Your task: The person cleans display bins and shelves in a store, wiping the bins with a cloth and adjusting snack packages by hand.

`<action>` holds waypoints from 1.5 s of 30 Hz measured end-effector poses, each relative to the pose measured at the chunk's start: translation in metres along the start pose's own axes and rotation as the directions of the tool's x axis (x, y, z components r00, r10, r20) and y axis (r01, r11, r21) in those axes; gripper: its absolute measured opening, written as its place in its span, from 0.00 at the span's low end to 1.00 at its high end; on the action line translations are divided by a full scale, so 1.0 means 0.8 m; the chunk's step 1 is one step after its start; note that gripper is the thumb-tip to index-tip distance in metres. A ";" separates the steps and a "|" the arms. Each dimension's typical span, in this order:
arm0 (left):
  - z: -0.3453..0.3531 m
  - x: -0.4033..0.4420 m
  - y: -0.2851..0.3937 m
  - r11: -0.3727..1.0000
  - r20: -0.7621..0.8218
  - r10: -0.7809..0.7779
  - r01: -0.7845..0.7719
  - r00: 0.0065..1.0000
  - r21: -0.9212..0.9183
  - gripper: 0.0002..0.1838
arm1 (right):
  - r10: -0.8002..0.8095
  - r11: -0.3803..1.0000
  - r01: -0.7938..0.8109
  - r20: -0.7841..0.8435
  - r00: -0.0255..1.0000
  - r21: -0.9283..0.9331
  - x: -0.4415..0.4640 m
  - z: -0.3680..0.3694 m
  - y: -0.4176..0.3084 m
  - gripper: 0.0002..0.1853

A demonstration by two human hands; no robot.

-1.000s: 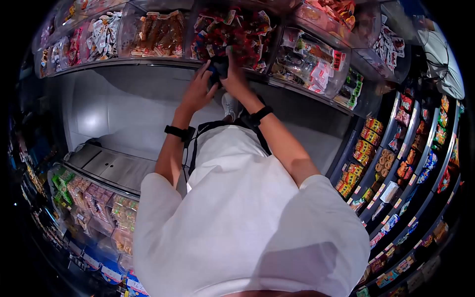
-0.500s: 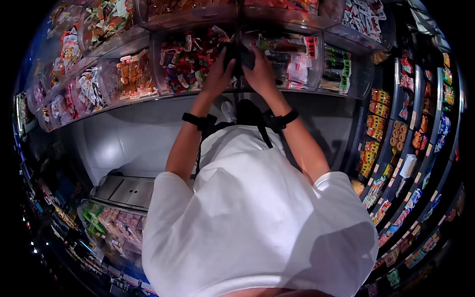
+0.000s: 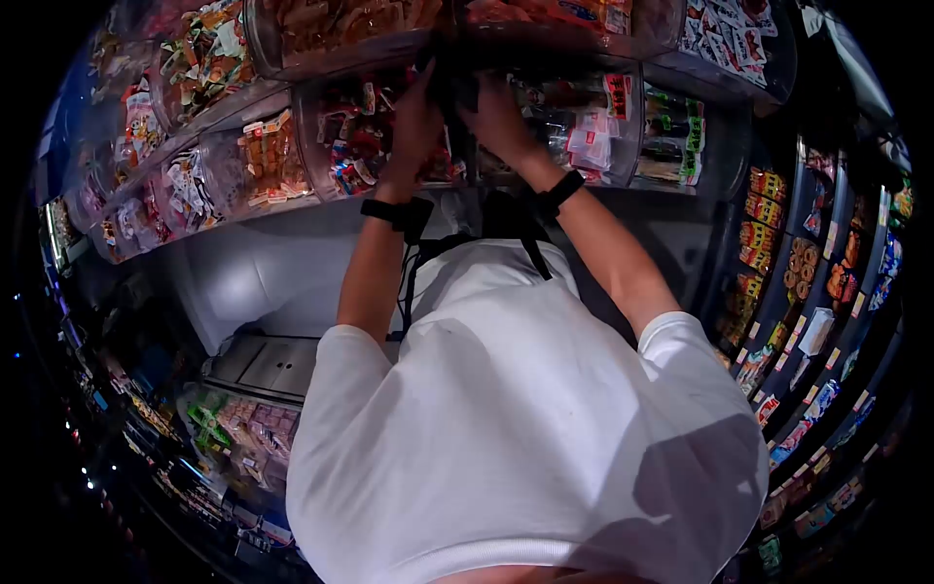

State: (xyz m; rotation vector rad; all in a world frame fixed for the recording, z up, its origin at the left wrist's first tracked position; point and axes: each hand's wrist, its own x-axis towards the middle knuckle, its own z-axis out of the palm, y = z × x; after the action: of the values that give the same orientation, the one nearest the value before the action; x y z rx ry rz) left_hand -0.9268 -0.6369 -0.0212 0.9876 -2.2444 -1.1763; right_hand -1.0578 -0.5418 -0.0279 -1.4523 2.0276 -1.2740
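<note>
Both hands reach forward over the lower row of clear bins. My left hand (image 3: 416, 119) is above the bin of red-wrapped snacks (image 3: 358, 146). To its right, my right hand (image 3: 494, 119) is near the bin of clear and red-labelled packs (image 3: 591, 136). A dark object (image 3: 453, 90) lies between the two hands, and the fingers of both curl against it. Its shape is lost in deep shadow, as are most fingertips. Each wrist wears a black band.
An upper row of bins (image 3: 341, 63) runs behind the hands. Shelves of packaged snacks (image 3: 769, 229) stand at the right. At the lower left are more bins (image 3: 233, 428) beside a grey metal surface (image 3: 263, 365).
Both hands, with the dark object between them, have moved forward from the bins' front edge to over the bins. The view has shifted, and the area around the hands is darker.
</note>
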 end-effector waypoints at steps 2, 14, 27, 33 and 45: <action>0.010 -0.030 0.006 0.999 -0.042 -0.035 0.036 0.998 0.006 0.29 | 0.188 0.979 -0.198 0.175 0.966 0.039 -0.033 -0.011 -0.016 0.28; 0.001 -0.110 -0.003 0.999 0.332 -0.037 0.024 0.943 0.043 0.34 | 0.139 0.976 -0.175 0.243 0.960 0.132 -0.162 0.001 0.007 0.29; -0.055 -0.102 -0.003 0.946 0.485 -0.289 0.323 0.825 0.014 0.33 | 0.380 0.880 -0.268 -0.244 0.892 0.392 -0.113 0.080 -0.058 0.19; -0.208 -0.087 -0.069 0.984 0.256 -0.172 0.156 0.951 0.081 0.32 | 0.402 -0.218 -0.380 0.438 0.804 0.899 -0.079 0.155 -0.171 0.28; -0.236 -0.029 -0.199 0.915 -0.199 -0.230 0.281 0.953 0.288 0.50 | -0.599 0.462 0.537 -0.198 0.776 0.706 0.005 0.092 -0.593 0.09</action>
State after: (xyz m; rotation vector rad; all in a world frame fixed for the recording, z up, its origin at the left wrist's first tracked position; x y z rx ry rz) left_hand -0.7280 -0.7825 -0.0499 1.4859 -2.2618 -0.8110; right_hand -0.7341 -0.6154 0.3185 -1.7182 0.7016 -1.9386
